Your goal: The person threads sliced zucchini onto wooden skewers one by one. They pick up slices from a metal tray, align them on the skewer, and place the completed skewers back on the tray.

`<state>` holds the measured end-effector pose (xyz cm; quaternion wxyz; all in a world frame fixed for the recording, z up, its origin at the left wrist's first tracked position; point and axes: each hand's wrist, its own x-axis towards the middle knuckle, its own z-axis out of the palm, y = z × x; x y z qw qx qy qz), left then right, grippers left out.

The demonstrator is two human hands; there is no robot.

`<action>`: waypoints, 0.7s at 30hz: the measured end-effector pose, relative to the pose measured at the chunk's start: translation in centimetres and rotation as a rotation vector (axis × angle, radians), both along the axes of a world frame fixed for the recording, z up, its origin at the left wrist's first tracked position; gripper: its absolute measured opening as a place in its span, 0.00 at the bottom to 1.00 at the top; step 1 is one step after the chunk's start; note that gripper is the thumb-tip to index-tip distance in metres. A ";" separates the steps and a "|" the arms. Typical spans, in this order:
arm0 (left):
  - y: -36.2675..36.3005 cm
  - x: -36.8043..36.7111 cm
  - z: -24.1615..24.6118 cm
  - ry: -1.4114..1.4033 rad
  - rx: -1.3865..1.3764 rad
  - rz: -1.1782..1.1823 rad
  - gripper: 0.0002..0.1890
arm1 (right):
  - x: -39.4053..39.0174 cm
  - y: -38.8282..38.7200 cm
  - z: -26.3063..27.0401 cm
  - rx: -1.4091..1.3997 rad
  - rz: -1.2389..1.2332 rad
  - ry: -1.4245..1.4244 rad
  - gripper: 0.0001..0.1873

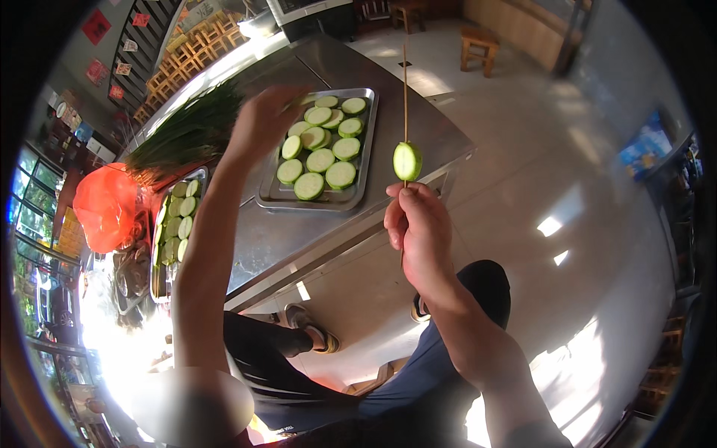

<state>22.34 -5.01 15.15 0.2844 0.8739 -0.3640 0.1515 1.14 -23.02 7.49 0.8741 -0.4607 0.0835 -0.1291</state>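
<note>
Upright in my right hand (420, 227) is a thin wooden skewer (405, 95), pinched between thumb and fingers. One round green-skinned slice (407, 161), probably zucchini, is threaded on it just above my fingertips. My left hand (271, 117), blurred, reaches over the upper left edge of a metal tray (367, 145); something pale green shows at its fingertips, too blurred to tell whether it is held. Several loose slices (320, 160) lie in the tray, some overlapping. Beyond my left forearm, a second metal tray (157, 288) holds rows of similar slices (174, 207).
Both trays rest on a stainless steel table (280, 235). Long green leafy stalks (190, 131) lie at its far left, beside a red plastic bag (106, 207). My legs are below the table's near edge. A wooden stool (479, 47) stands on the floor beyond.
</note>
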 end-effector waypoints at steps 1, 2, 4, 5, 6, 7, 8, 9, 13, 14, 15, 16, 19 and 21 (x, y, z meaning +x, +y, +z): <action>2.5 -2.0 -0.8 -0.013 -0.119 -0.027 0.16 | -0.3 0.0 0.2 -0.016 0.023 -0.006 0.10; 5.5 -4.5 -1.2 -0.141 -0.021 0.015 0.16 | -0.6 0.4 0.3 -0.023 0.061 -0.013 0.10; 11.7 -9.1 -3.3 -0.236 0.088 0.093 0.18 | -1.4 2.0 0.3 -0.058 0.158 0.002 0.11; 13.7 -10.8 -5.2 -0.202 0.092 0.119 0.19 | -1.9 2.6 0.0 -0.086 0.200 0.015 0.11; 14.3 -12.2 -6.7 -0.159 0.103 0.138 0.20 | -2.7 3.0 0.1 -0.140 0.260 0.039 0.12; 15.0 -13.6 -7.5 -0.112 0.117 0.164 0.21 | -3.6 3.8 0.0 -0.174 0.334 0.048 0.13; 15.2 -14.5 -7.9 -0.075 0.125 0.153 0.23 | -4.5 4.8 -0.2 -0.225 0.400 0.041 0.13; 15.3 -15.4 -8.0 -0.065 0.155 0.158 0.24 | -5.4 5.8 -0.3 -0.282 0.471 0.029 0.14; 17.6 -15.2 -10.1 -0.033 0.006 0.123 0.27 | -8.1 9.6 -2.2 -0.378 0.632 0.037 0.13; 18.2 -14.9 -10.3 -0.010 -0.063 0.128 0.27 | -8.4 9.8 -2.5 -0.363 0.655 0.080 0.13; 18.2 -14.8 -10.1 0.010 -0.186 0.178 0.27 | -9.0 10.0 -2.7 -0.353 0.678 0.132 0.13; 17.9 -15.0 -9.1 0.075 -0.246 0.217 0.22 | -9.4 10.1 -3.2 -0.299 0.684 0.187 0.13; 17.8 -14.0 -9.8 -0.071 -0.083 0.229 0.15 | -11.2 10.1 -4.5 -0.241 0.714 0.302 0.13; 18.1 -13.8 -10.1 -0.032 -0.036 0.221 0.14 | -11.9 10.3 -4.6 -0.284 0.695 0.347 0.13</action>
